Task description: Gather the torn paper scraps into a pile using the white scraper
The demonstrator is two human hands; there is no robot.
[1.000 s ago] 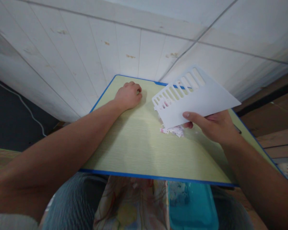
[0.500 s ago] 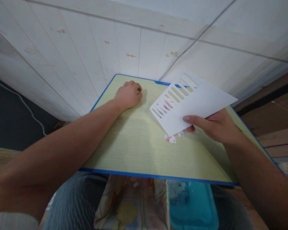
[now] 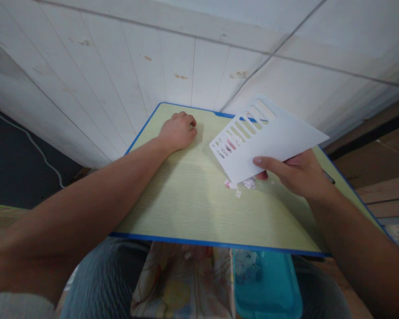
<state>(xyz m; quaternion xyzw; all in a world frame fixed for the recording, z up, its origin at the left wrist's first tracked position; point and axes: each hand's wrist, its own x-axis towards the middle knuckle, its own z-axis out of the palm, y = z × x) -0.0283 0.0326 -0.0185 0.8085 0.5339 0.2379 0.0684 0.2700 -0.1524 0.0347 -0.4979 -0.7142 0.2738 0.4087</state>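
Observation:
My right hand (image 3: 292,173) grips a stiff white sheet (image 3: 272,137) by its near edge, thumb on top and fingers underneath. A row of rounded slots is cut along the sheet's far left side. It is held tilted above the pale table top (image 3: 186,195), and pink and white scraps show through some slots. More small paper scraps (image 3: 249,183) lie beneath its lower corner, partly covered. My left hand (image 3: 178,130) rests on the table's far left part, fingers curled in, with no object visible in it.
The table has a blue rim (image 3: 199,243). A white plank wall (image 3: 173,62) with a grey cable (image 3: 269,57) rises behind it. Below the near edge are a patterned cloth (image 3: 182,283) and a turquoise tray (image 3: 269,288) holding pale bits. A dark thin object (image 3: 329,176) lies by my right wrist.
The white sheet has tilted and risen slightly in my right hand. More scraps now show beneath its lower corner, one of them nearer to me. My left hand has stayed still.

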